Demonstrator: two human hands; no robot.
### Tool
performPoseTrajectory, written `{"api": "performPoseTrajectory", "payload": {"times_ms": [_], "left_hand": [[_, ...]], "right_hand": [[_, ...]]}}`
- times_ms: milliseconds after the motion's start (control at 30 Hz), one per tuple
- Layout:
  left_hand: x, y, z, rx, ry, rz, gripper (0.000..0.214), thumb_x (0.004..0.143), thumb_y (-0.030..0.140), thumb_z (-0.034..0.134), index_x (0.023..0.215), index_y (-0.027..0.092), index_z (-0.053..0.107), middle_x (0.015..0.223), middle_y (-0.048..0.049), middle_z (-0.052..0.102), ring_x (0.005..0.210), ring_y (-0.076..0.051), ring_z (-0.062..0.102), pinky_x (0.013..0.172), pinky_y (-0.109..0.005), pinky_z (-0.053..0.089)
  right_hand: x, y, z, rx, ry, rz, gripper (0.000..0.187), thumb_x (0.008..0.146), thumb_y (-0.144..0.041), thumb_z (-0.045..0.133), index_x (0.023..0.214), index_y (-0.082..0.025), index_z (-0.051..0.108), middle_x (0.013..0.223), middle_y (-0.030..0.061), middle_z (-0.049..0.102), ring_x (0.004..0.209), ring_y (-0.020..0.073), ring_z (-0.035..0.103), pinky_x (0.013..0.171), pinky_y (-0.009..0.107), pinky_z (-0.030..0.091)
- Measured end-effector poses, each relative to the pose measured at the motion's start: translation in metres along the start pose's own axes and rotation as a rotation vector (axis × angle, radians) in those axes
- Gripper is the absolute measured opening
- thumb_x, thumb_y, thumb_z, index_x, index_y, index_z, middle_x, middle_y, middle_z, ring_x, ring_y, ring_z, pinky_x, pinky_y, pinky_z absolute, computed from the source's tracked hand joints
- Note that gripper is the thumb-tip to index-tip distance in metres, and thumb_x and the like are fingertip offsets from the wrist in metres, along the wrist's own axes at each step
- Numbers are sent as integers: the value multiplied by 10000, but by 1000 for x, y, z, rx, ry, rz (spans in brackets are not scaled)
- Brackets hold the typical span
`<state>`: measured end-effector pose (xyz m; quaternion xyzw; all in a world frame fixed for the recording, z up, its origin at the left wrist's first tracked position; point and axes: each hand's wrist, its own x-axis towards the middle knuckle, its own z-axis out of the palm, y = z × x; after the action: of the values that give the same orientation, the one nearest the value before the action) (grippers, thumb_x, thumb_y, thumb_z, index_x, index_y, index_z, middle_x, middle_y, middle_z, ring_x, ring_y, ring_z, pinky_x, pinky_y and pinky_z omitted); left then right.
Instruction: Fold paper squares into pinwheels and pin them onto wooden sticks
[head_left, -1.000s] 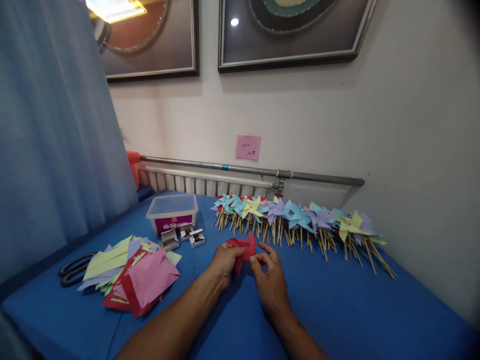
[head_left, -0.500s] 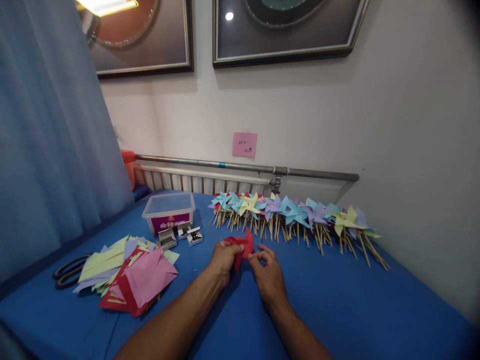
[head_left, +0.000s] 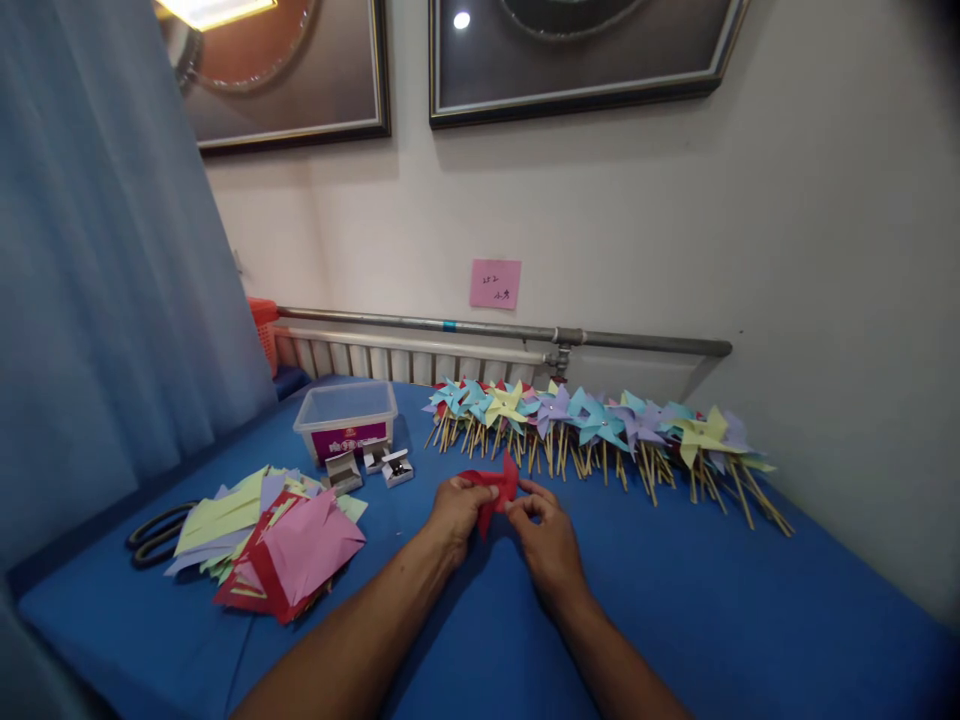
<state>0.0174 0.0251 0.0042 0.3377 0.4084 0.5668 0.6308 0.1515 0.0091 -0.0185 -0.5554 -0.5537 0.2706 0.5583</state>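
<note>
My left hand and my right hand meet over the blue table, both pinching a piece of red paper that is partly folded, with one point sticking up. My fingers are curled round its edges, so part of the paper is hidden. Behind it, a long row of finished paper pinwheels on wooden sticks lies along the wall side of the table.
A pile of coloured paper squares lies at the left, with black scissors beyond it. A clear plastic box and small open cardboard boxes stand behind the pile. A curtain hangs at the left; a radiator and pipe run along the wall.
My hands have kept working the red paper in place; its upper point now stands narrower and more folded. The view has shifted slightly.
</note>
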Motion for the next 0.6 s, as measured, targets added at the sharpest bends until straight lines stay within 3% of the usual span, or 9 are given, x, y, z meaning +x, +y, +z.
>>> {"api": "performPoseTrajectory", "payload": {"times_ms": [267,367,433,533,600], "left_hand": [[3,0,-1,15,11,1,211,507,175,849,662,112,721,587,-37,688,506,-110,549,547,-238,397],[5,-1,-2,31,14,2,197,509,177,842,644,119,710,573,-34,676,505,-112,541,538,-237,390],[6,-1,-3,37,9,-1,190,509,191,831,616,128,688,556,-32,661,502,-112,532,531,-237,379],[7,-1,-4,41,-38,-10,188,505,227,807,591,134,668,547,-34,649,490,-111,519,523,-242,370],[5,1,-5,57,-84,-10,198,499,249,800,564,137,651,535,-31,631,477,-103,499,516,-242,358]], "right_hand": [[2,-1,-3,25,-57,-31,203,723,-417,694,600,-258,726,1102,136,777,1260,360,611,1115,496,391],[1,-7,-4,65,-100,2,249,743,-451,700,597,-250,682,837,72,754,982,302,673,984,444,467],[1,-11,-5,111,-102,38,283,752,-489,715,620,-246,658,705,21,689,789,245,639,853,389,494],[2,-17,-10,208,-63,112,313,716,-534,779,728,-234,690,703,3,687,708,214,613,728,336,490],[2,-19,-12,308,-119,182,357,710,-548,808,828,-223,722,760,15,729,715,214,641,710,327,498]]}}
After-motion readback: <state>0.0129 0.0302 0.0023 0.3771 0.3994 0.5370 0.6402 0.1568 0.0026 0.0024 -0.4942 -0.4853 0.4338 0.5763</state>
